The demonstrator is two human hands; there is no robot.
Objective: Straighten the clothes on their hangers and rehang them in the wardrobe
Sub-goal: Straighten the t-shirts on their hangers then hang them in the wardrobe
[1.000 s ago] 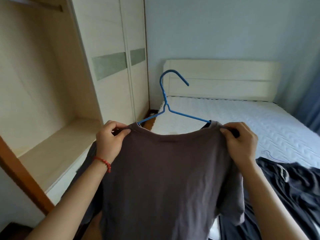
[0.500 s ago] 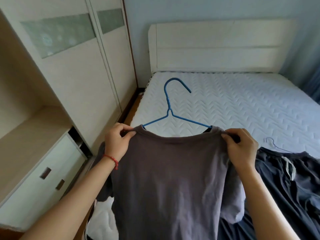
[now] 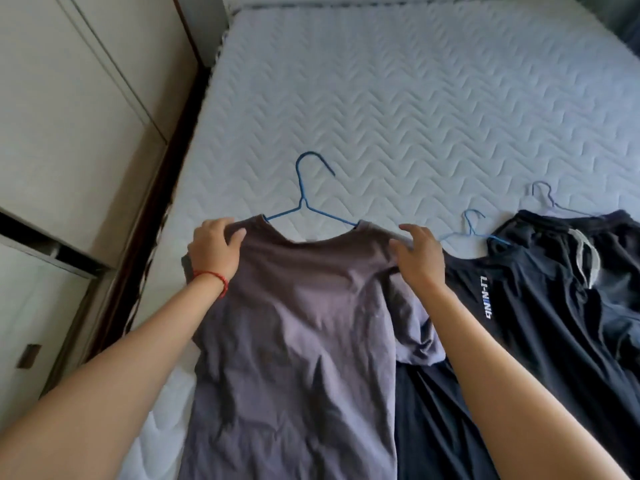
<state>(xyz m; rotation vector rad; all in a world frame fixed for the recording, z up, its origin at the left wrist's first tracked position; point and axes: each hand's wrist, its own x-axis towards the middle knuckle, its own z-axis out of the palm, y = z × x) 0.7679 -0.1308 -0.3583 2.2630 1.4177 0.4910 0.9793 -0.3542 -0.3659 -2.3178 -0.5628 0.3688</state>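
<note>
Lying now on the mattress [image 3: 398, 98], the grey T-shirt [image 3: 294, 323] is gripped by left hand [image 3: 214, 247]; right hand [image 3: 420, 254] released, fingers apart.

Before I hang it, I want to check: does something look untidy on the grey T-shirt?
Yes. The grey T-shirt lies on the mattress on its blue hanger, but its right sleeve is bunched and folded, overlapping the dark shirt.
</note>
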